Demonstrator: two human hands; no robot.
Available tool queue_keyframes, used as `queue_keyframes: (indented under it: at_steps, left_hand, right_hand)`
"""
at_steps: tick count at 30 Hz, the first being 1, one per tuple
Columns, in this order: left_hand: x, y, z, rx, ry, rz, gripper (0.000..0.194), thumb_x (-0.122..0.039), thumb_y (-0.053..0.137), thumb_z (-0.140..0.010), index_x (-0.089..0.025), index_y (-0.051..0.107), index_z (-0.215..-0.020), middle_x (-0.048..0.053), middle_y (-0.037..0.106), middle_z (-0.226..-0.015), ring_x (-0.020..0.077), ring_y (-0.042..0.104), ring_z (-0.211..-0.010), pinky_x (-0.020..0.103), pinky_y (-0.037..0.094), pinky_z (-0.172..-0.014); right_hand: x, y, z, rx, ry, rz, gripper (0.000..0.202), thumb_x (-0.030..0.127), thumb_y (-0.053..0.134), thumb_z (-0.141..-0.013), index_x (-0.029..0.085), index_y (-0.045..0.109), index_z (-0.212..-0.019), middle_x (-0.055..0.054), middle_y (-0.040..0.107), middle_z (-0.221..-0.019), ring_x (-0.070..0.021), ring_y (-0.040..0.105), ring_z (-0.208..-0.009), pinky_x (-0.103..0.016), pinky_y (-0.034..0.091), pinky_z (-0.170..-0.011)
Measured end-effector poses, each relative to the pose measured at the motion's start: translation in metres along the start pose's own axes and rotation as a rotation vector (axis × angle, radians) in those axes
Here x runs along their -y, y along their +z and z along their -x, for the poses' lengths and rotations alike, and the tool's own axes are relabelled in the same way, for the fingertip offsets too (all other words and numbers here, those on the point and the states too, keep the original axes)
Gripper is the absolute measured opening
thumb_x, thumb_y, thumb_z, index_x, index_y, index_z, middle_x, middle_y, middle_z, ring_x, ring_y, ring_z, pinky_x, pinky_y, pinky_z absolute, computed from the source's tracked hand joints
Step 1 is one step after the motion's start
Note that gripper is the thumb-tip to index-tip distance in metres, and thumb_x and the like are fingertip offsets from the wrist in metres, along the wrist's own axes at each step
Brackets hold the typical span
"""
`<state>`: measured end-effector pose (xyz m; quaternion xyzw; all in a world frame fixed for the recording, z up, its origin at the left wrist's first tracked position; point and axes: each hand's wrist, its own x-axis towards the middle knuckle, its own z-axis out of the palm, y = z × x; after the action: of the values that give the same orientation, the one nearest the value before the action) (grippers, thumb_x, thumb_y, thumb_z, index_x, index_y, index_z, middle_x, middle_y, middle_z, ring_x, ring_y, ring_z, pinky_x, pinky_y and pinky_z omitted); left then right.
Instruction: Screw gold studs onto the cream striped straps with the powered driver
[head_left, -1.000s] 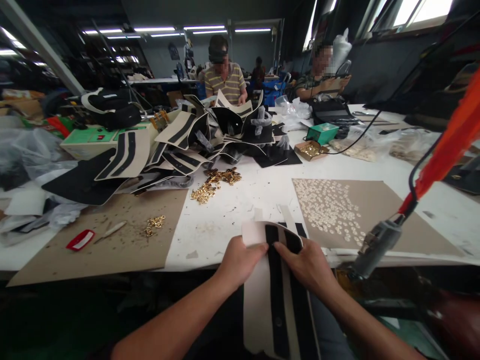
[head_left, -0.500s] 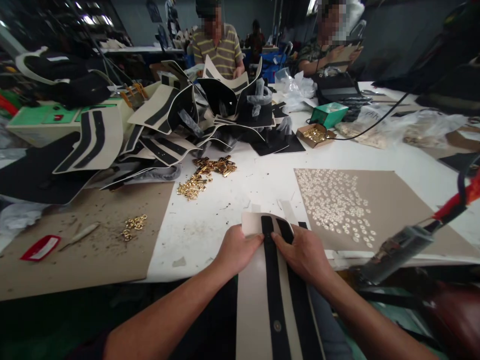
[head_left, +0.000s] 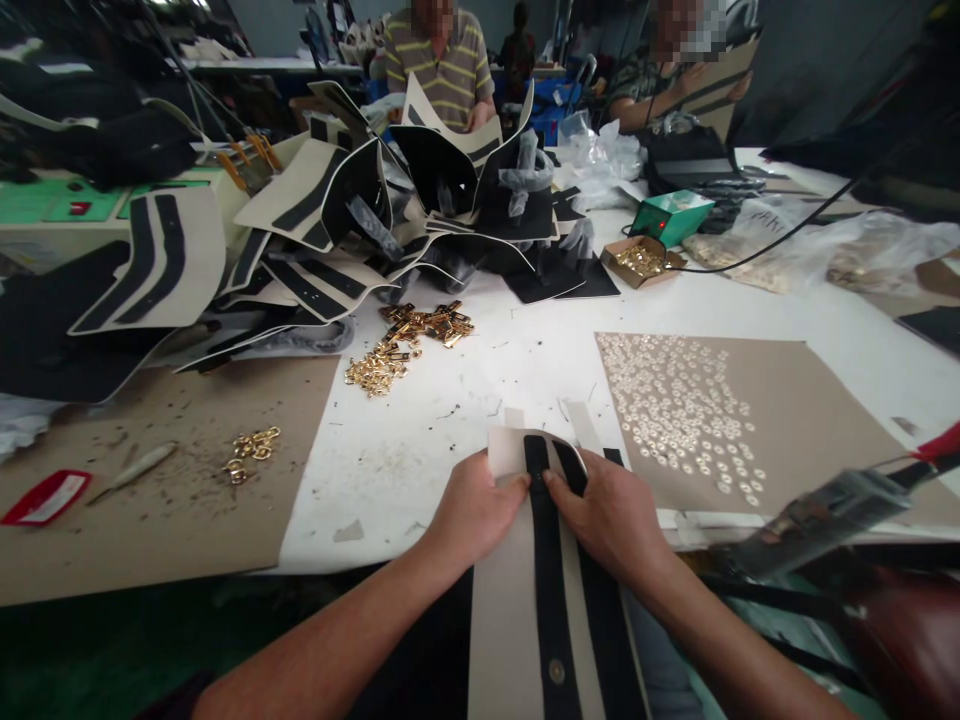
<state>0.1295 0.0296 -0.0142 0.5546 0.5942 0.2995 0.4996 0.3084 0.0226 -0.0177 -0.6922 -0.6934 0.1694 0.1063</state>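
Between my hands is a beige panel (head_left: 504, 600) with two black strips running along it, leaning from my lap against the table's front edge. My left hand (head_left: 480, 505) grips its left side, thumb pressed on the nearer black strip. On the other side my right hand (head_left: 611, 500) is closed on the panel, its thumb on the same strip close to the left thumb. The fingers of both hands are hidden behind the panel. A round metal snap (head_left: 556, 671) sits lower on the strip.
Gold fittings (head_left: 382, 365) lie in a heap beyond my hands. Many small washers (head_left: 675, 410) cover cardboard at right. An awl (head_left: 135, 470) and a red piece (head_left: 46, 497) lie left. Similar panels (head_left: 300, 200) are piled behind. A cabled tool (head_left: 825, 520) hangs at right. Two co-workers sit opposite.
My view has shifted slightly. Both hands keep the same grip on the panel, with almost no movement. The co-worker at the right has raised a panel higher.
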Motion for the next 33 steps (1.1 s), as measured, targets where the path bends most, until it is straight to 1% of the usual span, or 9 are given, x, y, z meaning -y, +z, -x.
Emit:
queue_keyframes:
  at_steps: [4, 7, 11, 13, 16, 22, 26, 29, 33]
  left_hand:
    - [0.002, 0.0, -0.001, -0.001, 0.055, -0.092, 0.016, -0.028, 0.066, -0.087, -0.021, 0.076, -0.098, 0.007, 0.081, -0.097, 0.03, 0.075, -0.093, 0.037, 0.055, -0.08]
    - [0.004, 0.002, 0.002, -0.17, 0.109, -0.317, 0.042, -0.028, 0.073, -0.084, -0.02, 0.066, -0.124, 0.012, 0.076, -0.116, 0.0349, 0.072, -0.107, 0.045, 0.057, -0.089]
    - [0.008, 0.007, 0.006, -0.383, 0.466, -0.592, 0.082, -0.021, 0.081, -0.078, -0.019, 0.044, -0.151, 0.017, 0.053, -0.154, 0.0378, 0.049, -0.142, 0.057, 0.045, -0.115]
    - [0.012, 0.01, 0.007, -0.32, 0.623, -0.644, 0.062, -0.018, 0.075, -0.084, -0.021, 0.054, -0.142, 0.013, 0.056, -0.152, 0.0348, 0.048, -0.143, 0.058, 0.04, -0.12]
    - [0.021, 0.014, 0.003, -0.227, 0.678, -0.607, 0.031, -0.016, 0.066, -0.091, -0.023, 0.067, -0.122, 0.009, 0.067, -0.138, 0.03, 0.06, -0.132, 0.054, 0.048, -0.115]
    - [0.043, 0.016, -0.011, -0.281, 0.687, -0.501, 0.027, -0.03, 0.066, -0.094, -0.024, 0.072, -0.12, 0.008, 0.069, -0.135, 0.0309, 0.064, -0.125, 0.056, 0.052, -0.111]
    - [0.053, 0.014, -0.02, -0.303, 0.726, -0.492, 0.03, -0.046, 0.065, -0.096, -0.027, 0.074, -0.117, 0.007, 0.072, -0.131, 0.0325, 0.066, -0.122, 0.058, 0.053, -0.109]
    - [0.055, 0.013, -0.025, -0.308, 0.742, -0.518, 0.034, -0.053, 0.064, -0.095, -0.028, 0.074, -0.115, 0.005, 0.073, -0.129, 0.0329, 0.067, -0.121, 0.058, 0.053, -0.108]
    - [0.054, 0.011, -0.027, -0.293, 0.749, -0.549, 0.035, -0.055, 0.063, -0.094, -0.029, 0.074, -0.114, 0.005, 0.073, -0.129, 0.0318, 0.068, -0.119, 0.056, 0.054, -0.108]
  right_hand:
    - [0.001, -0.001, -0.002, 0.024, 0.009, 0.022, 0.026, 0.045, 0.058, -0.097, 0.023, 0.071, -0.103, -0.01, 0.079, -0.094, -0.0309, 0.075, -0.086, -0.034, 0.044, -0.069]
    - [0.003, -0.002, -0.002, 0.045, 0.009, 0.023, 0.027, 0.043, 0.058, -0.097, 0.024, 0.072, -0.11, -0.009, 0.079, -0.095, -0.0313, 0.074, -0.088, -0.034, 0.043, -0.07]
    - [0.005, -0.005, -0.003, 0.022, 0.006, 0.008, 0.028, 0.041, 0.058, -0.097, 0.023, 0.072, -0.114, -0.009, 0.079, -0.098, -0.0308, 0.074, -0.091, -0.034, 0.043, -0.072]
    - [0.005, -0.007, -0.003, 0.019, -0.008, -0.014, 0.027, 0.039, 0.058, -0.097, 0.024, 0.072, -0.114, -0.008, 0.079, -0.099, -0.0294, 0.074, -0.092, -0.033, 0.043, -0.073]
    - [0.005, -0.008, -0.005, 0.032, -0.016, -0.047, 0.024, 0.037, 0.058, -0.096, 0.025, 0.073, -0.11, -0.007, 0.079, -0.098, -0.0272, 0.074, -0.092, -0.032, 0.044, -0.074]
    - [0.005, -0.006, -0.009, -0.023, -0.011, -0.11, 0.021, 0.037, 0.063, -0.091, 0.024, 0.072, -0.105, -0.007, 0.078, -0.094, -0.0269, 0.073, -0.09, -0.033, 0.048, -0.076]
    - [-0.005, -0.018, 0.013, -0.26, -0.133, -0.394, 0.035, 0.024, 0.068, -0.084, 0.026, 0.07, -0.119, -0.005, 0.074, -0.104, -0.0228, 0.07, -0.092, -0.031, 0.051, -0.08]
    - [-0.036, -0.037, 0.052, -0.528, -0.188, -0.595, 0.02, 0.023, 0.062, -0.091, 0.024, 0.073, -0.108, -0.002, 0.071, -0.091, -0.0179, 0.066, -0.08, -0.028, 0.051, -0.074]
    - [-0.108, -0.058, 0.094, -0.738, 0.186, -0.63, 0.021, 0.043, 0.065, -0.094, 0.023, 0.072, -0.094, -0.002, 0.07, -0.081, -0.0197, 0.064, -0.072, -0.029, 0.05, -0.068]
